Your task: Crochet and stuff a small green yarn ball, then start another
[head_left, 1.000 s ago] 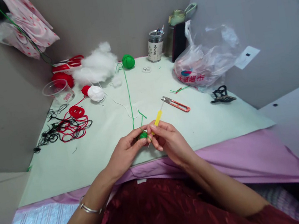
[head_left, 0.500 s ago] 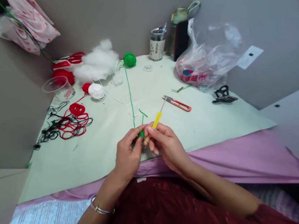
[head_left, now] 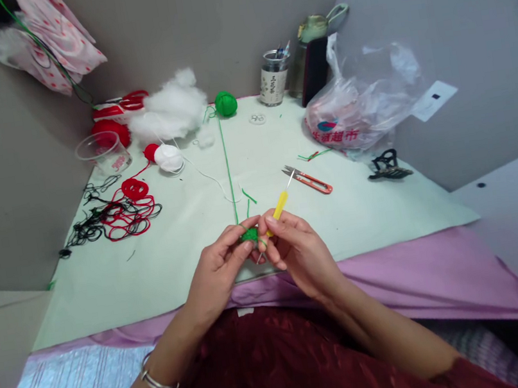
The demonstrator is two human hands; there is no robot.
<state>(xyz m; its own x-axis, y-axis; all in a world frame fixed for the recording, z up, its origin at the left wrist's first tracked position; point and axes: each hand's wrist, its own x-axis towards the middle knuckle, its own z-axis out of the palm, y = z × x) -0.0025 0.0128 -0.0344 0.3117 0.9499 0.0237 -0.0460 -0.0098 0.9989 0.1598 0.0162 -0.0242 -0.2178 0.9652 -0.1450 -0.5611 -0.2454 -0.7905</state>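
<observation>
Yellow-handled hook [head_left: 280, 204] slants through the right hand [head_left: 303, 246] in the head view; its long axis runs from near left to far right, the far metal tip pointing away from the body and overlapping the blades of the orange snips [head_left: 314, 182], the near tip showing below the fingers; thumb and forefinger pinch the handle, the other fingers curled; the left hand [head_left: 216, 265] pinches the small green piece [head_left: 249, 235] just left of the hook, over the near part of the pale cloth [head_left: 155, 281]; a green strand [head_left: 229, 172] runs straight away to the green ball [head_left: 226, 104]; fingers hide much of the piece, so its facing is unclear; whether the near tip enters it, I cannot tell.
</observation>
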